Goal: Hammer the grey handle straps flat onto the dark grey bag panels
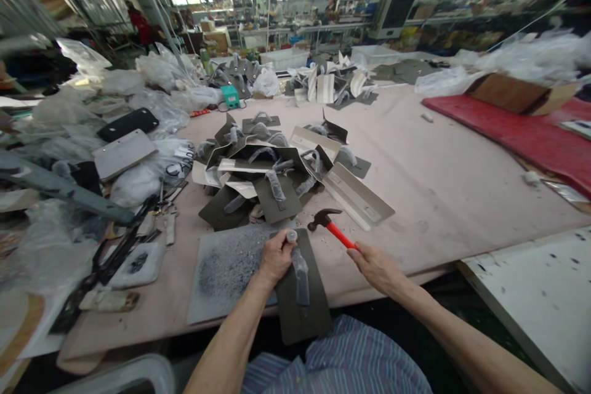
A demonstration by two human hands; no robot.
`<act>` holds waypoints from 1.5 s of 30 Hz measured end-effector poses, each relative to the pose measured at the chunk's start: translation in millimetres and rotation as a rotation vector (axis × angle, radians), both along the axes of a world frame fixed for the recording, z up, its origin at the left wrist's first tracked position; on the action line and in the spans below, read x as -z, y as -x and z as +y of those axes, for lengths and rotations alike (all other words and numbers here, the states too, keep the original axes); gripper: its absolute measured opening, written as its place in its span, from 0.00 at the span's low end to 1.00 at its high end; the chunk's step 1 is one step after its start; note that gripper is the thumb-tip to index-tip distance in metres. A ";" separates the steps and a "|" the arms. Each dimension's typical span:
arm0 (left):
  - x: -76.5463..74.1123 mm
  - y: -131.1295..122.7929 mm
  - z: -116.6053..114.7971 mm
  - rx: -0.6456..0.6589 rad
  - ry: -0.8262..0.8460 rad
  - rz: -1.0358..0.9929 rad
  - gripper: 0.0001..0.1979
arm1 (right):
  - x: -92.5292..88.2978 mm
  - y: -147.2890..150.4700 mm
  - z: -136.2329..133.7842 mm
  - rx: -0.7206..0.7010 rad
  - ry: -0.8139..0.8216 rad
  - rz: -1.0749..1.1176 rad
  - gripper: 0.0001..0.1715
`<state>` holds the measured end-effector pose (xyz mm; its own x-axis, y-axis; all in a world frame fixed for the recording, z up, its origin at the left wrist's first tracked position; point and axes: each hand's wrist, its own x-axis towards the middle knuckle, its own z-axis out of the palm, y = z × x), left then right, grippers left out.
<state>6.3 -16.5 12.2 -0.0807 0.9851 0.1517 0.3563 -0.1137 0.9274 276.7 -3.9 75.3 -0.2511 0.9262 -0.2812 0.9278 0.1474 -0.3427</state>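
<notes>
My right hand (376, 266) is closed around the red handle of a claw hammer (340, 234). The hammer's dark head is raised to the right of my left hand (276, 257). In the fingers of that left hand stands an upright metal punch (291, 236); its round top shows, while its lower end is hidden. Beneath the punch lies a dark grey-green panel (309, 314) with a plastic-wrapped handle strap (301, 277). The panel partly covers a worn grey slab (226, 271) strewn with dark bits, and its near end overhangs the table edge.
Beyond my hands is a heap of similar panels (279, 197) with wrapped straps. Plastic bags (133, 86) and tools crowd the left. A red sheet (508, 135) with a cardboard box (512, 93) lies at right. A teal box (230, 96) stands farther back on the table (415, 178).
</notes>
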 end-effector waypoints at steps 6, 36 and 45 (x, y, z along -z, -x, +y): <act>-0.2 0.5 1.9 -0.013 -0.007 -0.004 0.09 | 9.8 25.9 -11.0 -0.139 -0.317 0.028 0.28; -20.6 7.8 7.4 -0.199 0.089 -0.417 0.16 | -19.7 123.0 -35.6 -0.027 -0.056 0.008 0.24; 4.0 0.7 11.7 -0.174 0.154 -0.476 0.19 | -5.4 126.1 -51.1 0.130 0.084 0.272 0.30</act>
<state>5.6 -4.7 8.2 -0.2702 0.9589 -0.0867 -0.1066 0.0597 0.9925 150.5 -54.9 80.7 -0.2085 0.9317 -0.2973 0.8099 -0.0059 -0.5865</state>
